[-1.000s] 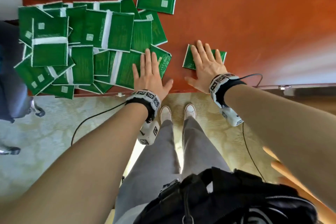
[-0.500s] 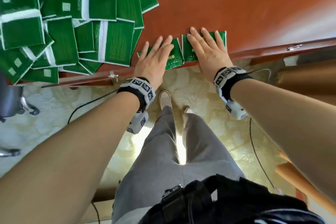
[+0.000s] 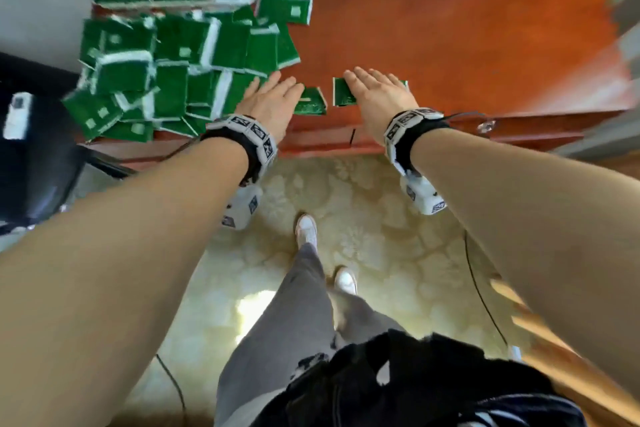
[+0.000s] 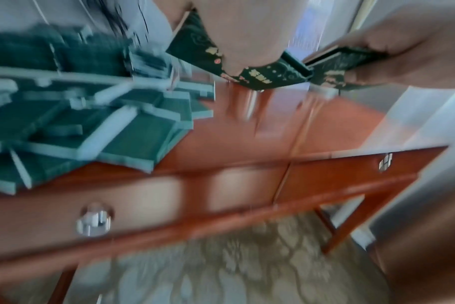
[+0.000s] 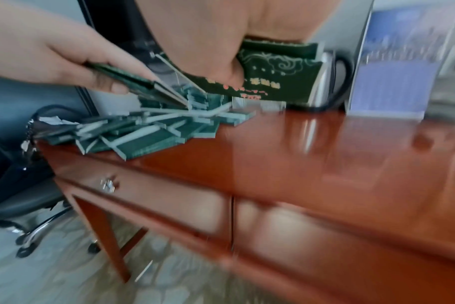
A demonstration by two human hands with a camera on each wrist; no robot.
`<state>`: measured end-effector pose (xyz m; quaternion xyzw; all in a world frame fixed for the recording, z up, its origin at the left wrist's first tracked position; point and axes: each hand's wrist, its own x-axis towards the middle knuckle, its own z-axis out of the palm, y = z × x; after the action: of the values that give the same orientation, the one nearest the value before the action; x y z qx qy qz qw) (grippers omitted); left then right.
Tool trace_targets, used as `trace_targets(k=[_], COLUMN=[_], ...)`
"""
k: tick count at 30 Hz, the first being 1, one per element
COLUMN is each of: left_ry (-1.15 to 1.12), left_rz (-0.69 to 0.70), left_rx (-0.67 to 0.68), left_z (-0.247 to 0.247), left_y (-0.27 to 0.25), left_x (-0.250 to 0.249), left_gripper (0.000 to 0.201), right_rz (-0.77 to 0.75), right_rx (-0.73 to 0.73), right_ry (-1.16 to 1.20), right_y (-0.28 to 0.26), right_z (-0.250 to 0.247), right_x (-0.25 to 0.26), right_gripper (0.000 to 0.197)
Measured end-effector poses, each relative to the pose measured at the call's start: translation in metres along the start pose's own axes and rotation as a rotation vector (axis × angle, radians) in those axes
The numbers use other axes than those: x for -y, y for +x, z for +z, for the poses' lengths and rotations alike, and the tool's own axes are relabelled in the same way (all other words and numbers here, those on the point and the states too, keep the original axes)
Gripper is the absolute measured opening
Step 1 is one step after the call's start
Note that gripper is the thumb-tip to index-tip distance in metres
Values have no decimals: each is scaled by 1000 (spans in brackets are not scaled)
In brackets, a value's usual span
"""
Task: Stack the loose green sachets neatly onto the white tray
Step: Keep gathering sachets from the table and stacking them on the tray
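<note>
Many loose green sachets point(image 3: 156, 76) lie in a heap on the left of the red-brown desk. The white tray point(image 3: 156, 5) at the far left holds stacked sachets. My left hand point(image 3: 277, 94) grips one green sachet point(image 3: 311, 102) near the desk's front edge, fingers on top. In the left wrist view that sachet point(image 4: 260, 76) is above the wood with the thumb beneath it. Beside it my right hand point(image 3: 374, 87) grips another sachet point(image 3: 343, 95), whose printed face point(image 5: 273, 78) shows over the thumb.
A black office chair point(image 3: 34, 149) stands left of the desk. The desk front has drawers with clear knobs point(image 4: 94, 219). A dark-handled metal pot point(image 5: 333, 82) and a blue stand-up card point(image 5: 398, 72) sit at the back. Bare wood point(image 3: 450, 28) spreads to the right.
Both hands lay flat on sachets and slid them to the front edge. Now each hand holds its sachet lifted off the wood, farther in over the desk.
</note>
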<state>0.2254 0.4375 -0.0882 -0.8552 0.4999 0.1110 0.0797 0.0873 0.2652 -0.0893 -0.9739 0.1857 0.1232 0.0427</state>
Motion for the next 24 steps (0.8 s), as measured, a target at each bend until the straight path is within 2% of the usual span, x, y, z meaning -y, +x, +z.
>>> trace_targets(k=[2,3,4,6,7,9,12,17,21,24], left_ry=[-14,-5,48,106,87,115,156,213,244,256], left_rz=[12,-32,-58,-67,-58,-120,-145,-172,-146,-127], left_rx=[-49,-151,-281,-307,-350,-451,-580,-600,-601,-615], left_z=[-61,-106,-171,-206,-234,-296,-370,-421,-433,-437], left_y=[10,4,-12,-5,-14,-33,-62,-95,-113,-128], left_x=[6,12,21,32,36,54,77,114,151,186], left_gripper=[79,76,72,60,50,28,21,41,37,40], right_rz=[-40,-37,-59,-18,-55,-35,-39,-26,-7,2], right_rx=[-58,-145,-278,-283,-318,-414,-565,-641,-652,-672], right_ry=[7,-4,-36,-53,-33,-49,-90,-117,-123,-106], right_y=[9,7,-1,9,5,-2,-11,-6,5,13], right_z=[-55,-100,-165,-196,-224,-290,-375,-436,-453,-460], right_x=[-5,-4,4,6,14,27,53,99,137,167], right_gripper=[72,73,74,76,77,78,66,62,61,68])
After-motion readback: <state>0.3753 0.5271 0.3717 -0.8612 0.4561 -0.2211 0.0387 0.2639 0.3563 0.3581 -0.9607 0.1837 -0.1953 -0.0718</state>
